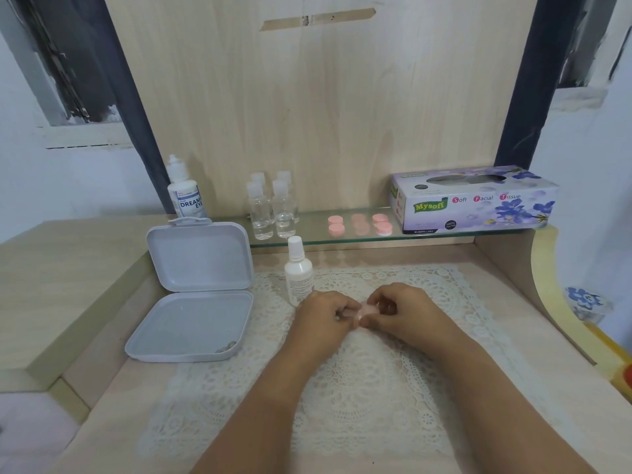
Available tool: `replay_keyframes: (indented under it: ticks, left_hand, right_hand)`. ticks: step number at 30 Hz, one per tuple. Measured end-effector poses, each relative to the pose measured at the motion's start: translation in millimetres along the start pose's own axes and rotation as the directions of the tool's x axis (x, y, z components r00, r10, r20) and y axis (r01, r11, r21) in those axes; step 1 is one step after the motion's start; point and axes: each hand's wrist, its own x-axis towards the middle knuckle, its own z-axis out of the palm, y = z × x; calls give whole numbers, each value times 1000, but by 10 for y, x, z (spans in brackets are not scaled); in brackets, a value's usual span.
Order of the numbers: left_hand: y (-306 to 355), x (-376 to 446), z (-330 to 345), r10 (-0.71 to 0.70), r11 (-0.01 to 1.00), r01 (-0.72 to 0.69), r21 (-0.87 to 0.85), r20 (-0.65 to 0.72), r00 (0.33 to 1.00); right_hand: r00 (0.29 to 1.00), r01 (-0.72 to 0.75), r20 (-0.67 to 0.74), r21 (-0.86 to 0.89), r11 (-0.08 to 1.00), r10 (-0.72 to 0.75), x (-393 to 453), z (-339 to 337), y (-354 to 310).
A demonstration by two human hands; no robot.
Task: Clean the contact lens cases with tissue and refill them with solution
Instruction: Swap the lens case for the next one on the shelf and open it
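a: how far is the person with the work?

b: both hands meet over the lace mat [376, 371]. the left hand [325, 314] and the right hand [398, 311] have the fingers curled, and they pinch between them one small pink lens case [364, 311]. if it is being opened, wiped or closed, one cannot tell.

a: is tissue in use?

b: no tissue shows in the hands. the tissue box [473, 200] stands on the glass shelf [307, 234], well apart from them. the other pink cases [359, 224] lie in pairs on that shelf, beside the box.

a: and the solution?

b: a white bottle [299, 273] stands with its cap on, just beside the left hand. a bigger bottle [184, 189] is at the back left. so much work seems to remain.

a: the place?

b: a light wooden desk [102, 388] with a wooden back panel, an open grey box [195, 295] at the left, four small clear bottles [272, 208] on the shelf, pale blue walls around.
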Motion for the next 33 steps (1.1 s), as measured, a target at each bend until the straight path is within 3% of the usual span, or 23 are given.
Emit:
replay_keyframes:
  ticks: [5, 17, 33]
  left_hand:
    - [-3, 11, -1, -14, 1000, 14, -6, 8, 1000]
    - [-28, 11, 15, -20, 1000, 20, -6, 5, 1000]
    - [-18, 8, 2, -19, 1000, 19, 3, 11, 1000]
  right_hand:
    - [998, -69, 0, 17, 997, 69, -5, -24, 19]
    - [1000, 18, 14, 177, 984, -21, 8, -16, 46]
    - [998, 22, 49, 164, 986, -30, 13, -4, 68]
